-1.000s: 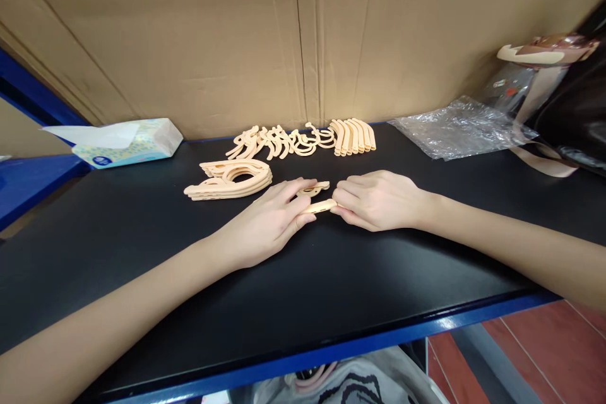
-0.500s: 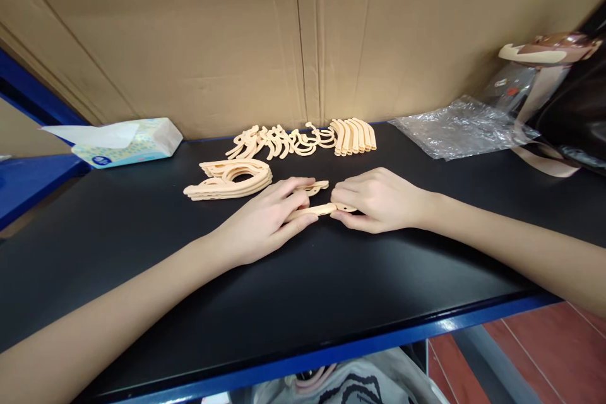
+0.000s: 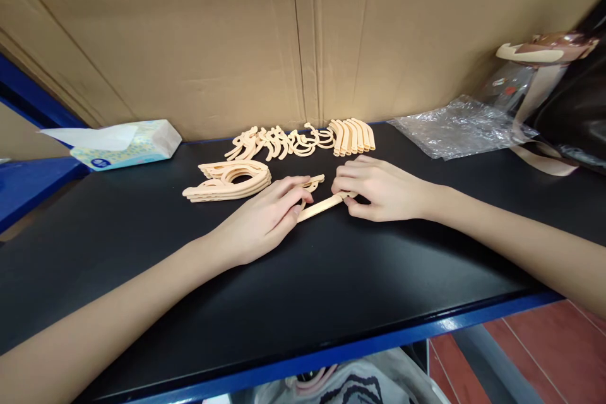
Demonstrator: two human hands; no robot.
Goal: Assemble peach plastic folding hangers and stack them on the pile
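Between my hands, low over the black tabletop, is a beige plastic folding hanger (image 3: 324, 205). My left hand (image 3: 267, 218) is closed around its left side, and the palm hides much of it. With thumb and fingers, my right hand (image 3: 379, 189) pinches the far right end of the near arm, which slants up to the right. Past my left fingertips another beige piece with a small hole (image 3: 316, 183) sticks out. A stack of folded beige hangers (image 3: 230, 183) lies just left of my left hand.
Along the back lie loose beige hooks (image 3: 303, 142) and a row of curved hanger arms (image 3: 353, 137). A tissue pack (image 3: 127, 146) is at the left, a clear plastic bag (image 3: 464, 129) and a strapped bottle (image 3: 549, 53) at the right. Cardboard (image 3: 213, 38) stands behind.
The near arm of the hanger has tilted, its right end rising away from me. My right hand has moved slightly up and right with it. My left hand stays nearly in place.
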